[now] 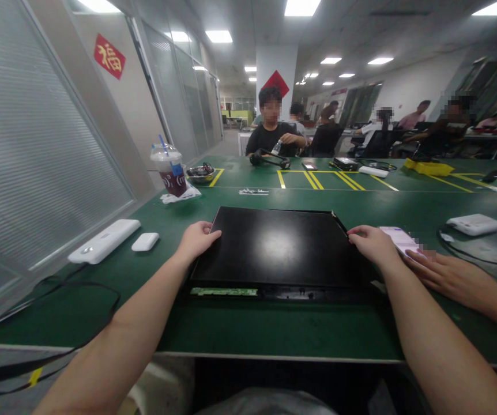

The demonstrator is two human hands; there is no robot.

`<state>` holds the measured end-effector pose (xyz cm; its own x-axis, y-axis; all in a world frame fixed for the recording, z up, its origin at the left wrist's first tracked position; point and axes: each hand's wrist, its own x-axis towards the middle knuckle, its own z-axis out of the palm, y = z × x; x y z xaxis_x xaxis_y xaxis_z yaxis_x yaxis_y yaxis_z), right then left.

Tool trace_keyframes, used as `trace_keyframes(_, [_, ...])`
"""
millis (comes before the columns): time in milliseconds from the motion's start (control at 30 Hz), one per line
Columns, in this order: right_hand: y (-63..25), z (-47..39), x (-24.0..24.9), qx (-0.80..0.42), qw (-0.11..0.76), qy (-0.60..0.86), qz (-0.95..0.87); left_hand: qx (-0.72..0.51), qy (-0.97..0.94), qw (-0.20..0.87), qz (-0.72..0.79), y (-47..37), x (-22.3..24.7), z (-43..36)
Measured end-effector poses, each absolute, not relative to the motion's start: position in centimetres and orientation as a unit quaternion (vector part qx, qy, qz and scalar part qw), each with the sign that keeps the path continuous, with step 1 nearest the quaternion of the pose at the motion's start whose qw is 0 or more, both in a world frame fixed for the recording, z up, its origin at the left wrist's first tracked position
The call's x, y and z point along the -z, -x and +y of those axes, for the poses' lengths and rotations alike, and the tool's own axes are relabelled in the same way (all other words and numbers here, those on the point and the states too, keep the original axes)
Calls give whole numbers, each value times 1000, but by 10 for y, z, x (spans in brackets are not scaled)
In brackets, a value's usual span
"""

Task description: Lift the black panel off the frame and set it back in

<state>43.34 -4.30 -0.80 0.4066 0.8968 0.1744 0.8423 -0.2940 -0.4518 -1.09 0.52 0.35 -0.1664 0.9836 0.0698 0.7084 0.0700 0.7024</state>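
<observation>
A black flat display panel (pixel 248 248) lies in front of me on the green table, over a thin black frame (pixel 339 222) that shows along its right and far edges. A green circuit board strip (pixel 223 292) runs along the near left edge. My left hand (pixel 200 239) grips the panel's left edge, thumb on top and fingers at the side. At the right edge, my right hand (pixel 372 242) is closed in a pinch. Whether it holds the panel or only the frame there is hard to tell.
Another person's hand (pixel 451 274) rests by a phone (pixel 399 239) at right. To the left are a white power bank (pixel 105 241), a white case (pixel 145 242) and a drink cup (pixel 169 170). A person (pixel 272 127) sits across the table (pixel 274 331).
</observation>
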Motion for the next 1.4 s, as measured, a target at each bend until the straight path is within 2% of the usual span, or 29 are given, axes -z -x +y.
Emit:
trace_keyframes(233, [-434,-43,9,-59,241,803,-542,-387,-591,260,659,17,4,11])
trace_keyframes(633, [-437,-39,8,-55,216,807,-547,-346,-594,225,691,17,17,16])
trace_keyframes(1067, [-438,-40,8,-61,228,802,-549,-299,-631,188,691,17,13,14])
trace_keyframes(1400, [-438,-39,10,-49,225,803,-549,-310,-630,190,687,19,17,16])
